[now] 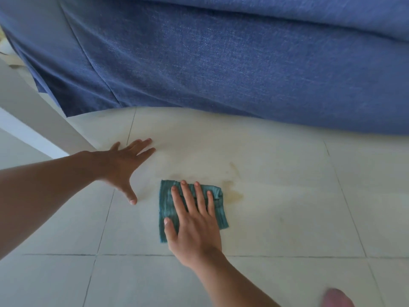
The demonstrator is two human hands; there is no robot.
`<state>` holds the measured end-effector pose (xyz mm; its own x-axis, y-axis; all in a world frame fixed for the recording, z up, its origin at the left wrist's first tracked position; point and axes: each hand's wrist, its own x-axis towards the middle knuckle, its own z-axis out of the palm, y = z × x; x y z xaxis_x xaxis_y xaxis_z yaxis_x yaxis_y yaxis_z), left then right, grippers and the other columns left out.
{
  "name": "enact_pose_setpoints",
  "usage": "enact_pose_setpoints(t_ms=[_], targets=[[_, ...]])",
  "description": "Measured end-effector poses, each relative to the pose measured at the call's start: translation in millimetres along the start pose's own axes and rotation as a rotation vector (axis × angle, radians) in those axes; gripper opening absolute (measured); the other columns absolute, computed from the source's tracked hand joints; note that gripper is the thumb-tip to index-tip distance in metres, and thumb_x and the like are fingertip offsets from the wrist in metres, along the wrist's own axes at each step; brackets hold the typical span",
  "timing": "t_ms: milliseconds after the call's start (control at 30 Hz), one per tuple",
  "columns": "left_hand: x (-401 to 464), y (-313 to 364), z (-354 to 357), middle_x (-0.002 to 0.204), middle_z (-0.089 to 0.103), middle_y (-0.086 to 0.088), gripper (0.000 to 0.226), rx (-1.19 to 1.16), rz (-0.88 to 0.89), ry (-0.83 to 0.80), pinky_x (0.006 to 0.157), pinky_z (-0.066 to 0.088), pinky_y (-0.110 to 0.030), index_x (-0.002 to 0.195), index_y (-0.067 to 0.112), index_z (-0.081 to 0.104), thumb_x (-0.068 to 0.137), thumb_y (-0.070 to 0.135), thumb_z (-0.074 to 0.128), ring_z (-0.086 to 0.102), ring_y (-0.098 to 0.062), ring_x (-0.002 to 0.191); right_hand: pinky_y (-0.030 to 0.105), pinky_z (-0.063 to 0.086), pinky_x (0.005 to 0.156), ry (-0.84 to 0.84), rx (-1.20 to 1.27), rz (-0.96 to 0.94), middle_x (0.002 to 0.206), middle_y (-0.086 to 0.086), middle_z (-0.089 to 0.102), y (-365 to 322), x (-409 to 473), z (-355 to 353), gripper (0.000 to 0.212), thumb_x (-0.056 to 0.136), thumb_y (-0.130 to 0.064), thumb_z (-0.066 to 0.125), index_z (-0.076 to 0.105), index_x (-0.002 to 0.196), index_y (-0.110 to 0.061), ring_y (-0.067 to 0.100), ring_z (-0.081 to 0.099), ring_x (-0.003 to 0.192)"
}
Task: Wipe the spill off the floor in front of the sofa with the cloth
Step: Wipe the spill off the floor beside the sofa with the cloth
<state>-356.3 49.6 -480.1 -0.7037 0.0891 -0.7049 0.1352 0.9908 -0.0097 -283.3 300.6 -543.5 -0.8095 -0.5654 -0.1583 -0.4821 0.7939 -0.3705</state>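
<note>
A folded teal cloth (168, 207) lies flat on the pale tiled floor (287, 218) in front of the blue sofa (221, 63). My right hand (194, 220) presses down on the cloth with straight, spread fingers. A faint yellowish-brown spill (234, 193) smears the tile just right of and beyond the cloth. My left hand (124, 167) rests flat on the floor to the left, fingers spread, holding nothing.
The sofa's fabric skirt hangs down to the floor across the whole back of the view. A pale wall or furniture edge (33, 120) runs diagonally at the left. A blurred toe or knee (336, 298) shows at the bottom right.
</note>
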Motion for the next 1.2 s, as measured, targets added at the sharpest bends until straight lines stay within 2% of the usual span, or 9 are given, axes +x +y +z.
enact_pose_setpoints(t_ms=[233,400,467,567,667,800,933,1100,1200], targets=[[16,24,-12,0.155,-0.044,0.006,0.156,0.016,0.063,-0.029,0.12,-0.004,-0.056,0.149,0.031,-0.032,0.049,0.077,0.079,-0.028,-0.021,0.149,0.048,0.0,0.124,-0.024,-0.07,-0.054,0.169,-0.012,-0.002,53,-37,-16,0.07,0.098,-0.054,0.033,0.009,0.16,-0.033,0.014,-0.013,0.154],[24,33,-23,0.152,-0.047,0.008,0.16,-0.004,0.092,-0.026,0.12,-0.01,-0.056,0.146,0.033,-0.036,0.042,0.086,0.073,-0.034,-0.018,0.145,0.048,0.003,0.124,0.036,-0.124,0.19,0.169,-0.013,0.003,125,-86,-28,0.073,0.096,-0.055,0.038,0.012,0.16,-0.033,0.016,-0.003,0.156],[26,33,-26,0.15,-0.05,0.009,0.158,-0.02,0.106,-0.019,0.119,-0.014,-0.055,0.141,0.037,-0.04,0.033,0.096,0.059,-0.038,-0.017,0.142,0.047,0.002,0.124,0.066,-0.139,0.318,0.169,-0.011,0.002,148,-102,-33,0.074,0.095,-0.055,0.034,0.009,0.161,-0.032,0.017,-0.003,0.156],[29,34,-27,0.149,-0.051,0.013,0.159,-0.034,0.127,-0.025,0.118,-0.016,-0.054,0.142,0.04,-0.04,0.028,0.099,0.053,-0.041,-0.014,0.14,0.046,0.0,0.125,0.101,-0.149,0.465,0.169,-0.009,0.002,170,-106,-39,0.074,0.094,-0.057,0.026,0.007,0.161,-0.03,0.018,-0.003,0.156],[28,37,-23,0.147,-0.052,0.014,0.159,-0.031,0.139,-0.034,0.118,-0.016,-0.053,0.144,0.04,-0.039,0.027,0.098,0.053,-0.042,-0.014,0.139,0.048,0.002,0.125,0.171,-0.149,0.603,0.17,-0.004,0.007,178,-89,-44,0.076,0.092,-0.057,0.021,0.009,0.161,-0.027,0.024,0.004,0.155],[25,35,-13,0.144,-0.055,0.017,0.155,-0.04,0.158,0.004,0.118,-0.016,-0.051,0.143,0.039,-0.039,0.043,0.09,0.067,-0.044,-0.014,0.139,0.052,0.002,0.124,0.218,-0.138,0.729,0.17,0.0,0.007,180,-53,-49,0.077,0.09,-0.055,0.014,0.008,0.161,-0.025,0.029,0.005,0.155],[22,33,-7,0.143,-0.056,0.019,0.15,-0.049,0.149,0.009,0.119,-0.014,-0.052,0.141,0.041,-0.041,0.046,0.09,0.065,-0.044,-0.013,0.138,0.051,-0.001,0.124,0.196,-0.136,0.718,0.17,0.0,0.004,185,-17,-61,0.075,0.092,-0.053,0.015,0.005,0.161,-0.024,0.029,0.002,0.155],[22,33,-12,0.146,-0.053,0.017,0.151,-0.049,0.129,-0.008,0.12,-0.007,-0.053,0.14,0.042,-0.04,0.031,0.099,0.047,-0.04,-0.013,0.141,0.051,-0.008,0.123,0.115,-0.098,0.688,0.17,-0.002,-0.009,193,40,-79,0.071,0.101,-0.051,0.024,-0.005,0.16,-0.027,0.026,-0.01,0.155],[22,32,-12,0.148,-0.05,0.016,0.153,-0.046,0.121,-0.005,0.121,-0.006,-0.053,0.145,0.039,-0.037,0.031,0.097,0.048,-0.038,-0.012,0.142,0.051,-0.012,0.122,0.027,-0.088,0.655,0.169,-0.002,-0.017,189,68,-84,0.071,0.101,-0.052,0.02,-0.01,0.159,-0.027,0.027,-0.017,0.154]])
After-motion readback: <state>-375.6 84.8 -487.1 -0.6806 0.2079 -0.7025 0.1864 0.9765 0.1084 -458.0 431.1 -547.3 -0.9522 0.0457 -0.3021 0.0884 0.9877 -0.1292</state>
